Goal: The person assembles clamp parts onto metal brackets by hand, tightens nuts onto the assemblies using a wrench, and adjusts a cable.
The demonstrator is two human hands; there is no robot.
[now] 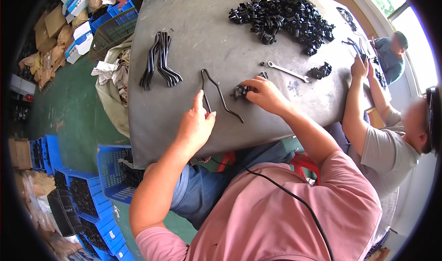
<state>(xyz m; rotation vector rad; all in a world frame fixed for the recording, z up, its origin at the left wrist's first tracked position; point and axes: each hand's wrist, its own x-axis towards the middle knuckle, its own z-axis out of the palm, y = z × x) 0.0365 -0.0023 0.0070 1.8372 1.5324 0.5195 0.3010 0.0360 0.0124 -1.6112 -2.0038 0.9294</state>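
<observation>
My left hand (195, 126) is at the near end of one leg of a black bent metal rod (223, 97), shaped like a narrow hairpin. Its index finger stretches along that leg, with the thumb at the leg's end and the other fingers curled. To the right, my right hand (267, 95) pinches a small black clamp-like part (240, 91) just over the table; the fingers partly cover it. Another small dark part (263, 75) lies just beyond those fingers. Farther off rests a silver wrench (288, 72), beside a small cluster of black parts (320, 71).
Several bent black rods (159, 61) lie bundled on the grey table (184, 12). A big heap of black parts (285, 17) covers its far side. At right, a co-worker (382, 146) handles similar pieces. Blue crates (113, 176) stand on the floor at left.
</observation>
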